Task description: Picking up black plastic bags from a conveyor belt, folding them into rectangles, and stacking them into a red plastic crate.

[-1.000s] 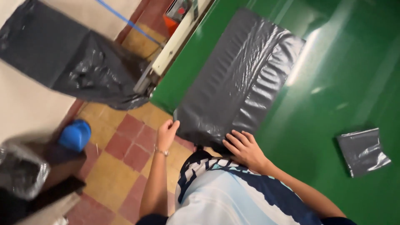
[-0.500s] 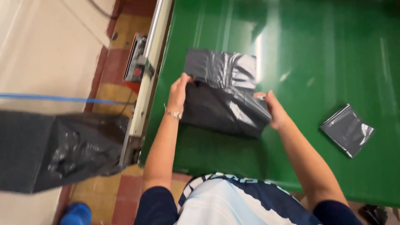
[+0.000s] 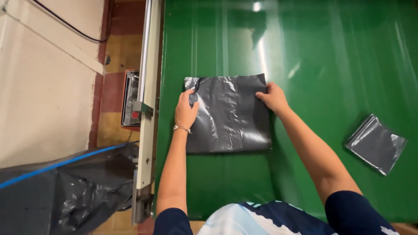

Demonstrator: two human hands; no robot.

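I see the folded rectangular sheet of dark grey plastic (image 3: pixel 228 115) lying flat on the glossy green tabletop (image 3: pixel 331 65), near its left edge. My left hand (image 3: pixel 186 111) presses on the sheet's left edge, fingers (image 3: pixel 188 96) together and flat on the plastic. My right hand (image 3: pixel 272 96) rests at the upper right corner, fingers curled onto it. A smaller folded grey plastic packet (image 3: pixel 376 144) lies well apart to the right.
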